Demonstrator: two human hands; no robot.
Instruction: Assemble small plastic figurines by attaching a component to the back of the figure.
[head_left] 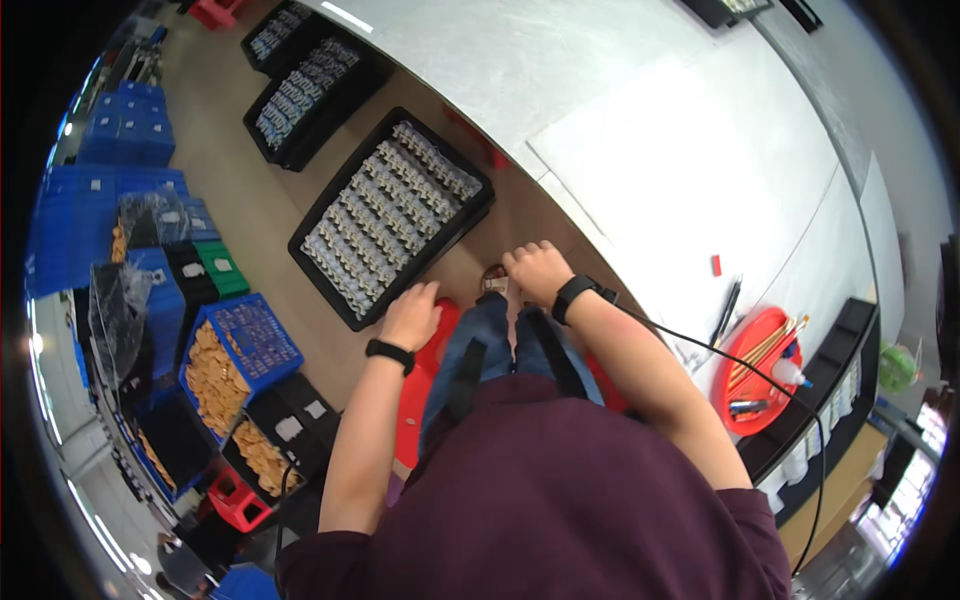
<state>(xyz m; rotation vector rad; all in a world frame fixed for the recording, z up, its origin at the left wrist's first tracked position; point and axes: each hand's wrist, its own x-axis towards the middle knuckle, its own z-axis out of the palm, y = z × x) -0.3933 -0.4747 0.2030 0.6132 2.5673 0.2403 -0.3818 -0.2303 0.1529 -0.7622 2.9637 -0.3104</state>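
Observation:
My left hand [412, 316] is lowered, palm down, beside the red plastic stool [425, 375] and close to the near corner of a large black tray [340, 308]. Its fingers are loosely bent and a little apart; nothing shows in them. The tray on the floor carries rows of small whitish parts [385, 215]. My right hand [538, 272] hangs ahead of my right knee, near the white table's edge. Its fingers curve downward, slightly spread, with no object visible. What lies under both palms is hidden. Each wrist wears a black band.
The white table [690, 160] fills the right side. It bears a red tray of tools [745, 395], a black pen [730, 305] and a small red piece [716, 265]. More filled black trays [310, 95] stand far left, blue crates [255, 340] at left. A black cable [740, 358] crosses my right arm.

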